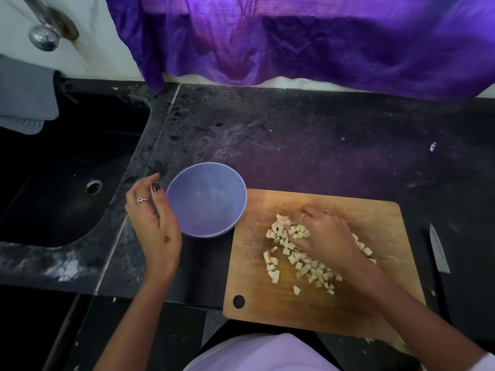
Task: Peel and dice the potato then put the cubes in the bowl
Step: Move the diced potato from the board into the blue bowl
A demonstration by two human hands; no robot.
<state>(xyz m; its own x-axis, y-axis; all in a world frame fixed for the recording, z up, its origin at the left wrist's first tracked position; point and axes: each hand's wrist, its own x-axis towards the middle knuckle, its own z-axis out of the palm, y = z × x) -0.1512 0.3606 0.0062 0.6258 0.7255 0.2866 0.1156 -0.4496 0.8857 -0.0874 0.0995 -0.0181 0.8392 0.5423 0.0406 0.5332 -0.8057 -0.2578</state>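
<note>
Several pale potato cubes [300,259] lie scattered on a wooden cutting board [380,290] at the counter's front edge. My right hand [321,234] rests palm down on the pile, its fingers curled over some cubes near the board's far left part. A lilac bowl [207,199] stands on the dark counter just left of the board, and nothing shows inside it. My left hand [154,218] touches the bowl's left side, thumb by the rim, fingers loosely bent.
A knife [439,253] lies on the counter right of the board, blade pointing away from me. A black sink [61,167] sits at the left with a tap [44,36] above. A purple cloth [308,41] hangs over the back wall.
</note>
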